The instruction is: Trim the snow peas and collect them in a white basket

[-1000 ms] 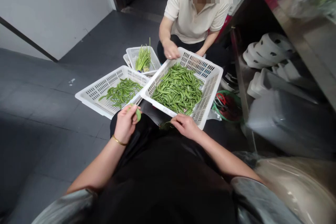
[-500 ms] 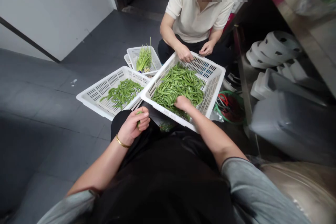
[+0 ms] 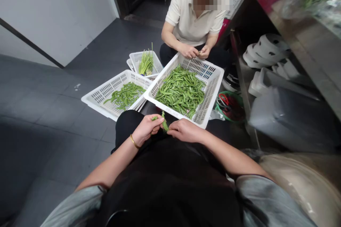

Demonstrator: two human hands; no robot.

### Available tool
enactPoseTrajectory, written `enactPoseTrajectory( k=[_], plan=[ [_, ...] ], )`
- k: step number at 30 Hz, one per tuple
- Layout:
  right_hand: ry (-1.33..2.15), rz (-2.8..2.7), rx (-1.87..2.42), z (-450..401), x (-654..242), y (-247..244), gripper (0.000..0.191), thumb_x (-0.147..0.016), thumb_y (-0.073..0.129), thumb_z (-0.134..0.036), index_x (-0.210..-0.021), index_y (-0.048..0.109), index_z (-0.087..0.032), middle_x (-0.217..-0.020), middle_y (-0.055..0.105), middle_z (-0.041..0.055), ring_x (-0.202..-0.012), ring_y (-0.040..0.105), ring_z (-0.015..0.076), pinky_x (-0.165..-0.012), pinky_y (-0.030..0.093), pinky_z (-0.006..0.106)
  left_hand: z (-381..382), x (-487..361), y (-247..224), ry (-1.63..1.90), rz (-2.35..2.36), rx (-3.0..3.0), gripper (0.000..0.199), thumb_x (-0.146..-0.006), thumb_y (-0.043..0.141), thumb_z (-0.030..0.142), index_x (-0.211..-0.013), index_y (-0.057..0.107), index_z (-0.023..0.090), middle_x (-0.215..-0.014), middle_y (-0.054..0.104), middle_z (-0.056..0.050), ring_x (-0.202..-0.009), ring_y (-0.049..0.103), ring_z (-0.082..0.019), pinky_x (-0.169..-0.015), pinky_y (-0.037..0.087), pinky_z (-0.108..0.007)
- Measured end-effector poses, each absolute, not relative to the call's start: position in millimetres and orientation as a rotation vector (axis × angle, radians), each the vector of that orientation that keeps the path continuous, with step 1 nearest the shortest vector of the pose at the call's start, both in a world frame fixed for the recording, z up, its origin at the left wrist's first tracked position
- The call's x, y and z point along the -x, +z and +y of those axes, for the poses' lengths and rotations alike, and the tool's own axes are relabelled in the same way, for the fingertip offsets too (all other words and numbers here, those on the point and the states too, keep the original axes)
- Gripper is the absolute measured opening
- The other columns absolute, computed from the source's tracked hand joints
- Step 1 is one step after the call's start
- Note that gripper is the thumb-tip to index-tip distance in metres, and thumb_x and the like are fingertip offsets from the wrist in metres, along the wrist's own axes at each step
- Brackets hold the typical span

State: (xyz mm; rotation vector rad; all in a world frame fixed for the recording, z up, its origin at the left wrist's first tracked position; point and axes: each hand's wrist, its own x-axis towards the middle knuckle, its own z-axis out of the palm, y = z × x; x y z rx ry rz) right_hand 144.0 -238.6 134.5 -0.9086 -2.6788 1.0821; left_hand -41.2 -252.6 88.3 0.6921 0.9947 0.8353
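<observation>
Above my lap, a green pea pod is stretched between my two hands. My left hand, with a gold bangle at the wrist, pinches the pod's upper part and keeps more green pods in its curled fingers. My right hand is closed on the pod's lower end. Just beyond them, a white slotted basket holds a large heap of pea pods. To its left, a second white basket contains a smaller pile of pods.
A co-worker crouches opposite, both hands together over the big basket's far rim. Behind the left basket, a bunch of green stalks lies in a smaller basket. A green basin and a shelf with grey tubs stand at right.
My right hand has come out of the pod heap and back to my left hand, bringing a pod between them. The co-worker's hands have come together.
</observation>
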Motion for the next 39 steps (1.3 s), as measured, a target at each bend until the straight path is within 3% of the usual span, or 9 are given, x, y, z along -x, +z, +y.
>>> enactPoseTrajectory(
  k=[8, 12, 18, 23, 25, 28, 32, 36, 39],
  plan=[
    [1.26, -2.59, 0.519, -249, -138, 132, 0.019, -0.09, 0.047, -0.016, -0.076, 0.06, -0.016, -0.068, 0.061, 0.0, -0.06, 0.054, 0.0097, -0.059, 0.038, 0.019, -265, 50, 91, 0.619, 0.823, -0.645, 0.03, -0.066, 0.077, 0.036, -0.069, 0.058, 0.012, -0.04, 0.038, 0.007, -0.034, 0.026, -0.001, -0.034, 0.014, -0.015],
    [0.943, -2.413, 0.743, -248, -145, 126, 0.023, -0.09, 0.044, -0.017, -0.072, 0.058, -0.016, -0.067, 0.06, 0.0014, -0.059, 0.054, 0.0104, -0.059, 0.04, 0.021, -260, 49, 88, 0.85, 0.866, -0.498, 0.03, -0.065, 0.077, 0.033, -0.071, 0.058, 0.011, -0.043, 0.036, 0.008, -0.035, 0.024, 0.0, -0.034, 0.014, -0.014],
    [0.485, -2.314, 1.018, -247, -146, 117, 0.017, -0.093, 0.047, -0.028, -0.096, 0.061, -0.018, -0.086, 0.062, 0.0077, -0.073, 0.058, 0.0154, -0.065, 0.046, 0.026, -253, 46, 94, 1.089, 0.913, -0.406, 0.03, -0.064, 0.078, 0.029, -0.075, 0.059, 0.009, -0.049, 0.042, 0.007, -0.037, 0.027, 0.0, -0.034, 0.016, -0.013],
    [0.337, -2.421, 0.915, -246, -136, 114, 0.019, -0.091, 0.042, -0.018, -0.084, 0.06, -0.016, -0.079, 0.061, 0.0082, -0.073, 0.057, 0.0171, -0.066, 0.045, 0.028, -258, 40, 95, 1.105, 0.927, -0.455, 0.028, -0.066, 0.076, 0.032, -0.074, 0.059, 0.011, -0.048, 0.043, 0.006, -0.036, 0.029, -0.001, -0.033, 0.017, -0.014],
    [0.41, -2.454, 0.82, -246, -133, 116, 0.018, -0.088, 0.043, -0.017, -0.077, 0.057, -0.017, -0.071, 0.057, 0.006, -0.065, 0.053, 0.0155, -0.06, 0.042, 0.027, -259, 40, 94, 1.03, 0.922, -0.487, 0.028, -0.067, 0.075, 0.032, -0.072, 0.058, 0.011, -0.045, 0.04, 0.007, -0.034, 0.028, -0.001, -0.033, 0.017, -0.014],
    [0.801, -2.371, 0.727, -245, -135, 120, 0.014, -0.084, 0.045, -0.018, -0.072, 0.053, -0.018, -0.066, 0.052, 0.0016, -0.057, 0.047, 0.0114, -0.055, 0.039, 0.023, -261, 42, 95, 0.86, 0.857, -0.521, 0.027, -0.069, 0.075, 0.033, -0.071, 0.057, 0.012, -0.042, 0.033, 0.009, -0.034, 0.024, -0.001, -0.034, 0.016, -0.013],
    [1.213, -1.912, 1.0, -227, -159, 124, 0.013, -0.082, 0.05, -0.028, -0.073, 0.051, -0.019, -0.061, 0.052, -0.0018, -0.05, 0.049, 0.0101, -0.05, 0.04, 0.022, -261, 51, 98, 0.725, 0.77, -0.566, 0.025, -0.071, 0.073, 0.031, -0.075, 0.059, 0.011, -0.047, 0.04, 0.007, -0.036, 0.021, 0.001, -0.034, 0.013, -0.012],
    [1.163, -1.657, 1.243, -206, -191, 127, 0.02, -0.083, 0.051, -0.037, -0.074, 0.05, -0.019, -0.055, 0.051, -0.0031, -0.047, 0.051, 0.0123, -0.051, 0.045, 0.026, -260, 60, 102, 0.664, 0.741, -0.589, 0.025, -0.071, 0.072, 0.031, -0.077, 0.063, 0.008, -0.05, 0.043, 0.004, -0.036, 0.021, 0.001, -0.034, 0.012, -0.013],
    [0.892, -1.93, 1.189, -211, -190, 130, 0.021, -0.088, 0.05, -0.037, -0.092, 0.056, -0.017, -0.075, 0.06, 0.0038, -0.063, 0.058, 0.0153, -0.061, 0.048, 0.028, -258, 63, 102, 0.658, 0.742, -0.606, 0.024, -0.072, 0.071, 0.031, -0.077, 0.064, 0.008, -0.049, 0.043, 0.004, -0.036, 0.021, 0.001, -0.034, 0.011, -0.014]
  ],
)
